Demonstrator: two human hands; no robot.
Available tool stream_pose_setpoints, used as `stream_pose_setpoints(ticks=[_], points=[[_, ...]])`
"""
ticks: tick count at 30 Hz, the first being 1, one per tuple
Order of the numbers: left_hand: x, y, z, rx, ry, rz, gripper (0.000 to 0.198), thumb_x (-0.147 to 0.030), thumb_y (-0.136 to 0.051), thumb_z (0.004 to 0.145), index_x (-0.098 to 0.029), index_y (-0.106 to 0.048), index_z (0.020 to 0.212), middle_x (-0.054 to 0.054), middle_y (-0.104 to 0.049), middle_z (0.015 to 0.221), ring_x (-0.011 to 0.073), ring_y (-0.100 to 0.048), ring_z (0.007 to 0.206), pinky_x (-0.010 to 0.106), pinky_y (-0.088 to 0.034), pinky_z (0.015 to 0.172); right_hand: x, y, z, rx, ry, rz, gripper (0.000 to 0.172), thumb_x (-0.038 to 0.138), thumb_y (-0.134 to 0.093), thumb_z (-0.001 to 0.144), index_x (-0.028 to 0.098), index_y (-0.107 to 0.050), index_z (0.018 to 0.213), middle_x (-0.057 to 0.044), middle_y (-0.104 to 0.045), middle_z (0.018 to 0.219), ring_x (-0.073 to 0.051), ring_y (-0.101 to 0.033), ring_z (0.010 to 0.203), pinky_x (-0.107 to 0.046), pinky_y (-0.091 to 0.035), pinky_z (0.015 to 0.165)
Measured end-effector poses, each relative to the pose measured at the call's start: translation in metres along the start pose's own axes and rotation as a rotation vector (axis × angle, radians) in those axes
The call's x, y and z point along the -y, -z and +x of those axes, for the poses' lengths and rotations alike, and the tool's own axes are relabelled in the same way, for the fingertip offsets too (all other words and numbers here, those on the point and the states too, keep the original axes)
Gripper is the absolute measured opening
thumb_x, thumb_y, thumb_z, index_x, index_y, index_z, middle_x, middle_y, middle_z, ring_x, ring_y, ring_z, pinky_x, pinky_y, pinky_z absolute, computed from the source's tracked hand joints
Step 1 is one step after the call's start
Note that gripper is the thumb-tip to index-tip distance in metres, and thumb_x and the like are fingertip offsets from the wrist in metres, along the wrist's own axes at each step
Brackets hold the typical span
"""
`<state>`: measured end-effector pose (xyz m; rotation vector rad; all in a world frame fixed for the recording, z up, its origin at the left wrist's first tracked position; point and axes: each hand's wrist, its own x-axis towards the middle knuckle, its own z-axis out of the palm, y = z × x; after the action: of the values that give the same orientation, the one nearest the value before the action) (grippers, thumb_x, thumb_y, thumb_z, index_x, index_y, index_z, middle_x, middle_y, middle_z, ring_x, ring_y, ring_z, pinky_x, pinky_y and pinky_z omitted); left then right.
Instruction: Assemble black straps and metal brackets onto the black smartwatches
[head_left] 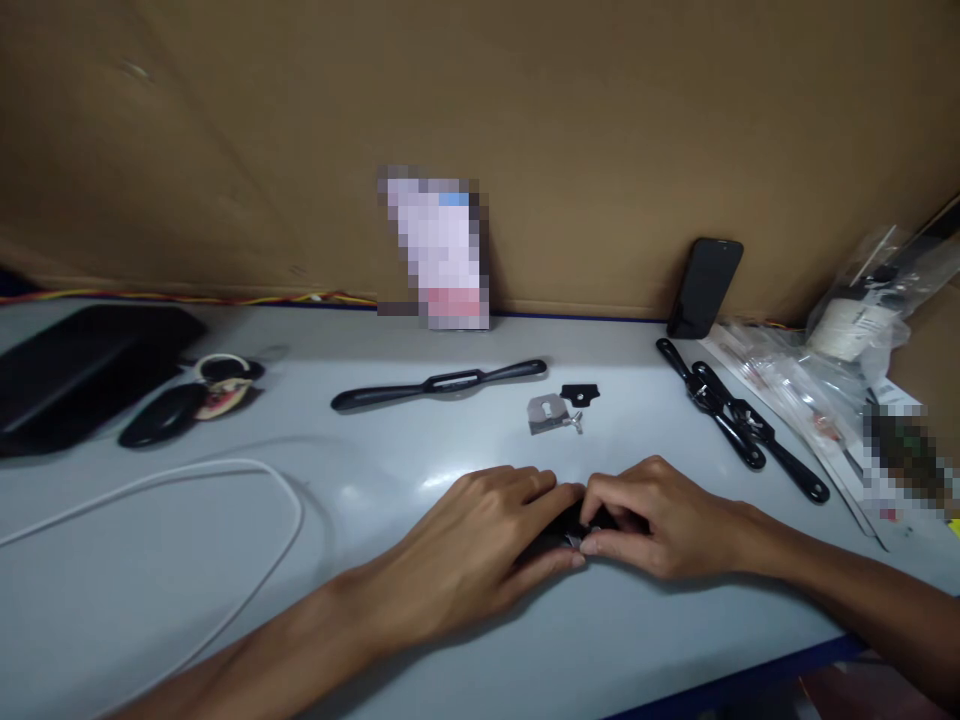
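My left hand (491, 530) is wrapped round a black spokeshave (556, 528) low over the table, its handles mostly covered by my hands. With bent fingers and thumb, my right hand (667, 525) pinches at the middle of that spokeshave, where a bit of bright metal shows. Just beyond my hands lie a flat steel blade (538, 417) with a slot, a small black cap plate (581, 396) and a small silver thumbscrew (577, 423). A bare spokeshave body (397, 390) with an open middle rests farther back, to the left.
Two fitted spokeshaves (739, 440) lie at the right beside plastic-wrapped items (787, 390). A dark phone (705, 288) leans on the cardboard wall (600, 130). On the left are a white cable (277, 480), a black mouse-like object (169, 415) and a black case (82, 375).
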<state>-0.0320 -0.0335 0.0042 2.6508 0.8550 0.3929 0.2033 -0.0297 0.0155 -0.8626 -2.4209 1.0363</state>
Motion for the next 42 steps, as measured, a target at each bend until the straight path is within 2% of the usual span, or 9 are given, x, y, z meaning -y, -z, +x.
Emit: stream_pose_setpoints(ticks=[4,7,10,13,18,24,34,40,42], points=[[0.0004,-0.0008,0.0002,0.016,0.017,0.009,0.024,-0.040,-0.056,0.101,-0.022,-0.060,0.116,0.003,-0.068,0.092,0.0228,-0.066,0.077,0.034,-0.047,0.066,0.0004,0.0012,-0.0002,-0.055,-0.001,0.053,0.027,0.028,-0.069,0.087,0.020,-0.050,0.069,0.008,-0.045,0.056,-0.007,-0.039,0.048,-0.021,-0.031,0.051],[0.0005,-0.0015,-0.0001,-0.005,0.001,0.016,0.021,-0.041,-0.055,0.102,-0.022,-0.061,0.110,0.002,-0.067,0.088,0.0213,-0.064,0.072,0.033,-0.046,0.064,-0.0004,0.0045,0.0002,-0.030,0.049,0.135,0.002,0.018,-0.061,0.085,0.018,-0.062,0.086,0.009,-0.044,0.057,-0.007,-0.040,0.047,-0.020,-0.034,0.051],[0.0001,-0.0013,-0.0003,-0.010,-0.009,0.014,0.021,-0.042,-0.055,0.102,-0.022,-0.061,0.105,0.002,-0.066,0.086,0.0212,-0.063,0.071,0.033,-0.046,0.063,-0.0023,0.0072,0.0006,-0.017,0.102,0.168,0.026,0.011,-0.053,0.082,0.015,-0.071,0.101,0.008,-0.045,0.058,-0.008,-0.039,0.047,-0.020,-0.035,0.051],[-0.0003,-0.0005,0.0000,0.004,-0.003,0.014,0.022,-0.042,-0.055,0.102,-0.022,-0.061,0.108,0.002,-0.067,0.088,0.0223,-0.064,0.073,0.034,-0.046,0.064,-0.0037,0.0072,0.0009,-0.016,0.073,0.163,0.026,0.010,-0.054,0.080,0.015,-0.074,0.097,0.008,-0.046,0.056,-0.008,-0.040,0.047,-0.020,-0.035,0.050],[-0.0004,0.0004,0.0007,0.004,0.001,0.011,0.025,-0.043,-0.055,0.102,-0.021,-0.062,0.114,0.003,-0.068,0.090,0.0226,-0.065,0.073,0.034,-0.048,0.064,-0.0028,0.0038,0.0017,-0.041,-0.048,0.184,0.008,0.018,-0.065,0.086,0.016,-0.068,0.079,0.009,-0.046,0.054,-0.007,-0.041,0.047,-0.019,-0.033,0.049],[0.0009,-0.0011,-0.0005,0.035,0.024,0.009,0.030,-0.043,-0.056,0.101,-0.021,-0.061,0.121,0.005,-0.069,0.094,0.0240,-0.068,0.079,0.035,-0.051,0.068,-0.0004,0.0031,0.0022,-0.060,-0.040,0.177,0.027,0.025,-0.066,0.089,0.017,-0.057,0.064,0.009,-0.039,0.051,-0.006,-0.035,0.046,-0.020,-0.030,0.047],[0.0007,0.0001,-0.0005,0.030,0.021,0.002,0.029,-0.041,-0.056,0.101,-0.021,-0.061,0.121,0.005,-0.070,0.096,0.0230,-0.068,0.080,0.035,-0.051,0.068,-0.0026,0.0050,0.0027,-0.034,0.056,0.210,0.041,0.038,-0.061,0.098,0.015,-0.071,0.067,0.002,-0.053,0.056,-0.008,-0.043,0.050,-0.022,-0.034,0.050],[0.0012,-0.0005,-0.0008,0.003,0.003,0.001,0.023,-0.042,-0.056,0.101,-0.021,-0.062,0.111,0.003,-0.068,0.090,0.0214,-0.065,0.074,0.034,-0.049,0.065,-0.0022,0.0052,0.0017,-0.069,-0.015,0.220,0.013,0.029,-0.069,0.089,0.016,-0.070,0.091,0.009,-0.048,0.054,-0.007,-0.040,0.047,-0.020,-0.036,0.050],[0.0012,-0.0003,-0.0004,0.002,0.004,-0.002,0.023,-0.042,-0.055,0.101,-0.022,-0.062,0.110,0.003,-0.067,0.089,0.0213,-0.065,0.073,0.033,-0.048,0.065,-0.0028,0.0040,0.0013,-0.074,-0.005,0.172,0.009,0.025,-0.071,0.087,0.017,-0.069,0.091,0.009,-0.049,0.055,-0.007,-0.041,0.047,-0.020,-0.036,0.052]])
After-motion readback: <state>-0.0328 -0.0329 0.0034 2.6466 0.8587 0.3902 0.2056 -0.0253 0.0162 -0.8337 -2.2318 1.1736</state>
